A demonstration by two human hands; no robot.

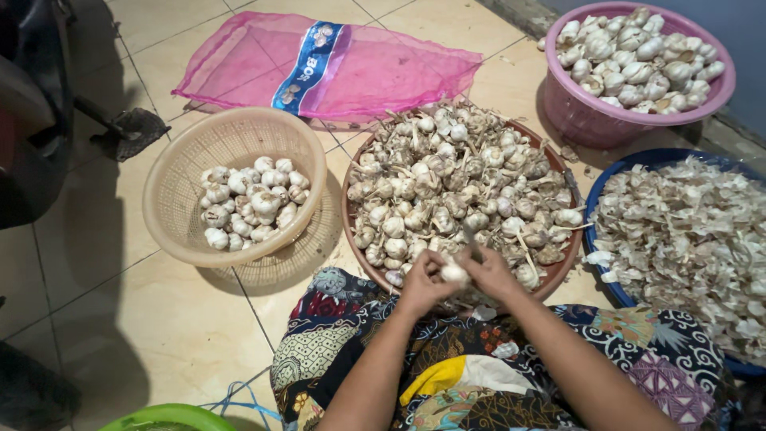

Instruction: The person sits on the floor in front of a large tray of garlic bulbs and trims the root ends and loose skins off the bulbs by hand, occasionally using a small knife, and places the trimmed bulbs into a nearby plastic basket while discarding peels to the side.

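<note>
Tiled floor (144, 319), beige, person seated on it with a patterned cloth (479, 375) over the lap. Left hand (421, 281) and right hand (491, 271) meet over the lap edge, both pinching one garlic bulb (455, 274) between the fingertips; a thin blade-like piece sticks up from the right hand, too small to tell what. Just beyond: brown tray (558, 275) heaped with untrimmed garlic. Left of it, tan mesh basket (183, 160) part-filled with cleaned bulbs. Right, blue basin (594, 203) full of papery skins. Further back: pink net sack (383, 72) lying flat, pink basket (590, 120) of cleaned bulbs top right.
</note>
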